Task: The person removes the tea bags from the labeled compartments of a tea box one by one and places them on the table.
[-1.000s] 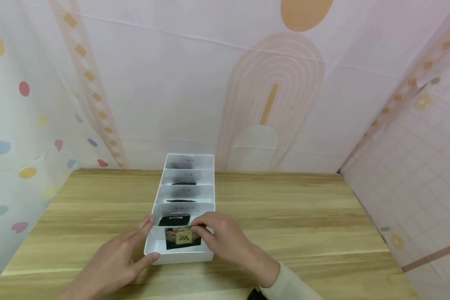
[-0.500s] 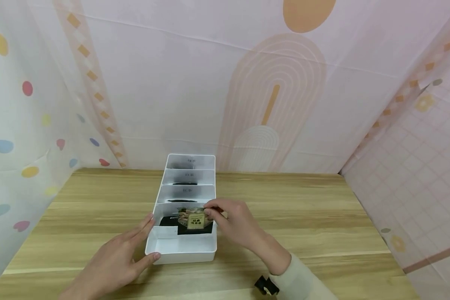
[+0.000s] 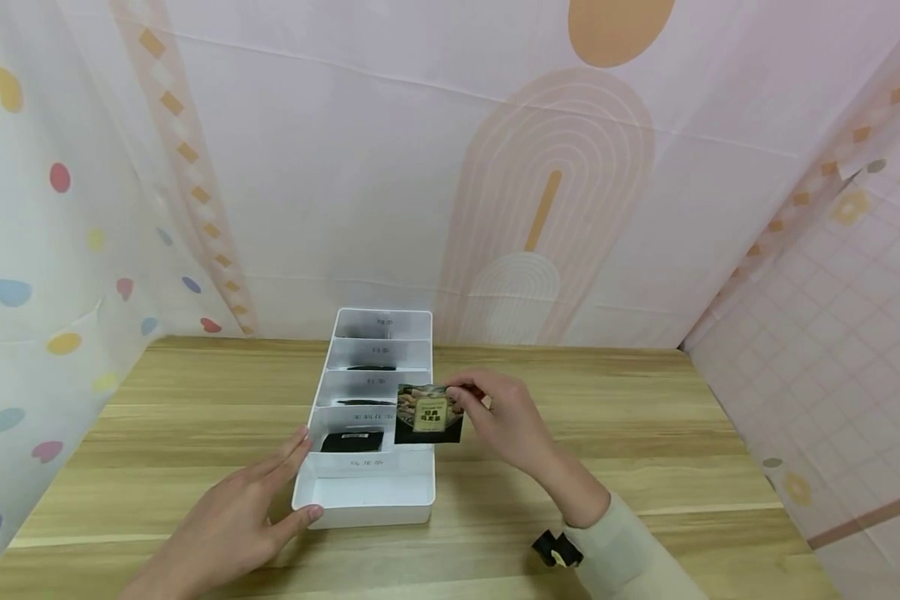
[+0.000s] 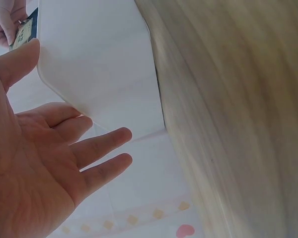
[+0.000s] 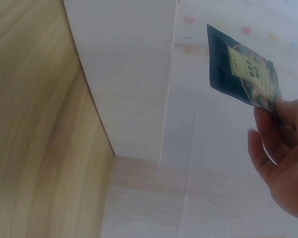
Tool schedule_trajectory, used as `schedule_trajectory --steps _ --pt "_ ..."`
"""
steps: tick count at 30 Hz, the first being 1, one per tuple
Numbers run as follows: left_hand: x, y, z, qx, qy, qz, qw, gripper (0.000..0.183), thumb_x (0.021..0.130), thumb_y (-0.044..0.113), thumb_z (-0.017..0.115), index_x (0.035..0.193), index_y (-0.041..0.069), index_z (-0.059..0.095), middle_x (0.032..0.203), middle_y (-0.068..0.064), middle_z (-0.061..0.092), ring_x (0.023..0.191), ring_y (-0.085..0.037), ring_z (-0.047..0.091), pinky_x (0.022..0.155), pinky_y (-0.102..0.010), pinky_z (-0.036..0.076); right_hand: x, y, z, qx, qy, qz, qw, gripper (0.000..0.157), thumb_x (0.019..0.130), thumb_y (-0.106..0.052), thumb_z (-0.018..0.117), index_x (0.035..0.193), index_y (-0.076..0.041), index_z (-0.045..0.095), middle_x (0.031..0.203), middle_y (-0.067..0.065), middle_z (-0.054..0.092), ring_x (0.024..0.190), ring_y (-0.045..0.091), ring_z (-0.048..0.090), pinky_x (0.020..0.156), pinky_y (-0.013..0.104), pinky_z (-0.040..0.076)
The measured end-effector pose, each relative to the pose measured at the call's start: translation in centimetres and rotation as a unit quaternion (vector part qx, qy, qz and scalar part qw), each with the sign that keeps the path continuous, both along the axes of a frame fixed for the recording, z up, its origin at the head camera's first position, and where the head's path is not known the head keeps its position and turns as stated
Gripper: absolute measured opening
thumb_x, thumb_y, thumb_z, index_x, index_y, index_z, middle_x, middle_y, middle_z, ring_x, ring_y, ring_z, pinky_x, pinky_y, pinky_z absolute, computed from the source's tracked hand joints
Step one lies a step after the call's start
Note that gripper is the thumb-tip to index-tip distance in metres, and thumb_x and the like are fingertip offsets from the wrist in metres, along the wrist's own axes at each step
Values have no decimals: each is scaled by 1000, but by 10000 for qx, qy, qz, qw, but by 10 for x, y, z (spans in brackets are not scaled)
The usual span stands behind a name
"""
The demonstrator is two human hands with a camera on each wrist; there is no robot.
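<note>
Black sachet (image 3: 426,423), corner hidden under right hand (image 3: 512,421); labels (image 3: 366,462) in box (image 3: 363,517) blurred.

Head view: high, near side of white tray (image 3: 375,517), facing forward-down. Wrist views: close, facing its left and right sides respectively. Head and right wrist views share sachet (image 3: 429,417) at its right rim.

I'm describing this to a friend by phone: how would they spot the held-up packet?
On the wooden table stands a white box. Over its right edge, the right grip pinches the packet. Unlike the black packet in the box, it shows a pale yellow label.
</note>
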State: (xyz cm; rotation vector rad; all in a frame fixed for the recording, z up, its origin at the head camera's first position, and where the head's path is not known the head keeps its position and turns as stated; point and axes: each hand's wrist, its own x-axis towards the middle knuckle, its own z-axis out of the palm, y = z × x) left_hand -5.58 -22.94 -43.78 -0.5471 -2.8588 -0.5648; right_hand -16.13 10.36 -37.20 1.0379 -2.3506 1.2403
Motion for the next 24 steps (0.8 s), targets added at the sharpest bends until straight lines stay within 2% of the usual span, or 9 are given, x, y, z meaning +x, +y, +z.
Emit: schedule_trajectory --steps 16,21,24 --pt "-1 1 2 4 -46 -24 10000 84 92 50 78 154 1 50 160 -14 47 123 -41 65 94 -58 55 -20 32 0 -77 -563 -603 9966 13 102 -1 65 110 -1 75 90 5 74 78 15 70 63 29 56" --pt "-1 1 2 7 -16 -16 10000 84 92 49 79 154 2 50 160 -14 48 120 -41 67 93 -58 56 -28 40 -6 -192 -884 -685 9935 12 103 0 64 109 0 74 92 8 74 79 18 71 68 32 60" --pt "-2 1 1 2 -22 -13 10000 84 92 49 79 155 2 50 160 -14 48 120 -41 67 92 -58 56 -33 45 -13 -223 -1072 -759 9911 11 104 -1 63 108 0 73 90 7 72 78 18 69 67 30 58"
